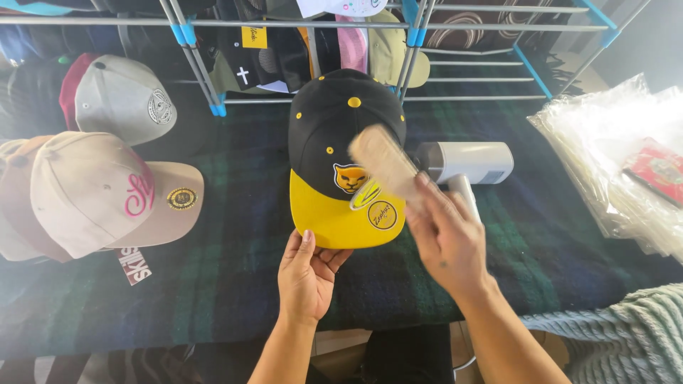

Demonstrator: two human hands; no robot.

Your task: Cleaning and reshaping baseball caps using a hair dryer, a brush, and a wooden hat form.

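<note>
Dark plaid-covered counter [213, 284]: left hand [306, 274] pinching yellow brim of black-and-yellow cap [346, 153]; right hand [445, 238] fingers gripping blurred pale wooden brush [384, 160], mid-brushing crown; next, probably steady brim.

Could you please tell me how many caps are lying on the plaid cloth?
3: a black-and-yellow cap at centre, a beige cap at left, a grey-and-red cap behind it. More hang on the rack, partly hidden.

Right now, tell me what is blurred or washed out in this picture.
Head view: the brush in the right hand is motion-blurred; the black and yellow cap and left hand are sharp; the clear plastic bags at right are overexposed by strong light.
</note>
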